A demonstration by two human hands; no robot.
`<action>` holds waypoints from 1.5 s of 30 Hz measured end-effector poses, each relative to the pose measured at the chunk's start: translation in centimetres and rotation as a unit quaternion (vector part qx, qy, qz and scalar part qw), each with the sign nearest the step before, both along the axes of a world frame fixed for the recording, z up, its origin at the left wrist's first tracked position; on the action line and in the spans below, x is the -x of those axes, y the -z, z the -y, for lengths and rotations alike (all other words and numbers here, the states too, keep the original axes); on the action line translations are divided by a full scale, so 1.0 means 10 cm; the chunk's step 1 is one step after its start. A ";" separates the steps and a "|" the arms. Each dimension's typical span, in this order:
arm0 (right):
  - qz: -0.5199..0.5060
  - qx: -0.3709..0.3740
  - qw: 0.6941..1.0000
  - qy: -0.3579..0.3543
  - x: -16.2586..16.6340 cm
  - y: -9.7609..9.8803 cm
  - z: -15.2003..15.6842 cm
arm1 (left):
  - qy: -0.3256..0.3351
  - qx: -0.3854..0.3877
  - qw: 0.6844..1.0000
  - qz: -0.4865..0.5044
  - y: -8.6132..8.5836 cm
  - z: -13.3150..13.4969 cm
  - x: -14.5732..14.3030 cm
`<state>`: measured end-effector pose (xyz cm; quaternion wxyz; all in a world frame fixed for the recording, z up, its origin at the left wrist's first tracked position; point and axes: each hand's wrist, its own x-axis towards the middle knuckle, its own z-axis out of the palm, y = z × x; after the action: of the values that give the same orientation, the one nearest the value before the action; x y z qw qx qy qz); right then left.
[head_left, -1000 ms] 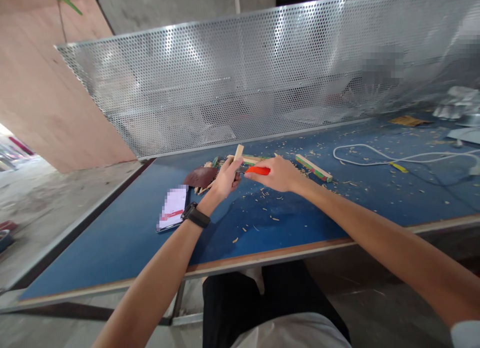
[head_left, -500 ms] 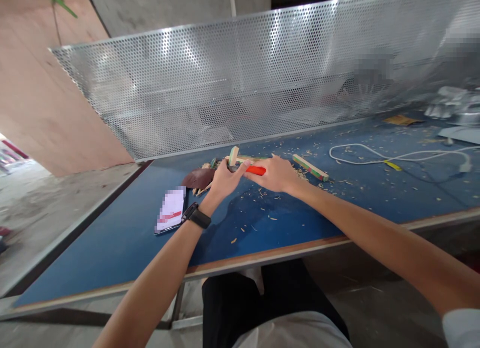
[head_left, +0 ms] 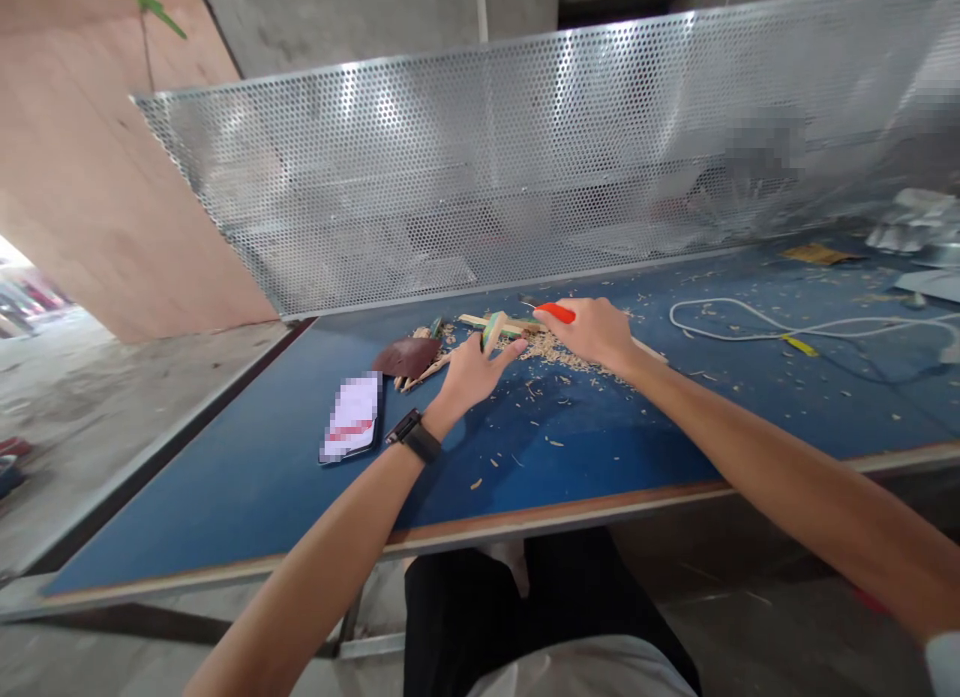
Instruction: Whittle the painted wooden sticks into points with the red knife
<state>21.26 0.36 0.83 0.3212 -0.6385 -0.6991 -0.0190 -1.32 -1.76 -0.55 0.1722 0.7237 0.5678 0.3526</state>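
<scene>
My left hand [head_left: 474,370] grips a short wooden stick [head_left: 493,329] with a green-marked end, held over the blue table [head_left: 247,477]. A black watch [head_left: 417,439] is on that wrist. My right hand [head_left: 596,332] is closed round an orange-handled knife [head_left: 556,312], a little to the right of and beyond the stick. Between and under the hands lies a heap of wood shavings [head_left: 551,347]. More wooden sticks [head_left: 495,323] lie flat just behind the left hand.
A phone [head_left: 351,429] lies left of my left wrist, beside a dark brown sheet [head_left: 406,356]. A white cable [head_left: 757,327] snakes across the right of the table. A perforated metal screen [head_left: 480,167] stands along the far edge. Loose shavings dot the surface.
My right hand with the orange knife has moved away to the right and farther back from the stick. My left hand has tilted the stick lower.
</scene>
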 end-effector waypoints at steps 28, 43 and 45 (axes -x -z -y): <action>-0.027 0.051 0.943 -0.327 0.23 0.12 0.15 | 0.081 0.118 0.975 0.171 -0.14 0.05 0.03; 0.037 -0.003 0.978 -0.203 0.24 0.00 0.20 | 0.091 0.108 0.966 0.216 -0.10 -0.04 -0.01; 0.046 -0.012 0.981 -0.189 0.25 0.01 0.19 | 0.068 0.113 0.968 0.214 -0.11 -0.04 -0.02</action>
<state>18.74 -1.53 0.74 0.2946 -0.4895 -0.8208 0.0044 -1.09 -1.40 0.54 0.3941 0.6444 0.5032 0.4198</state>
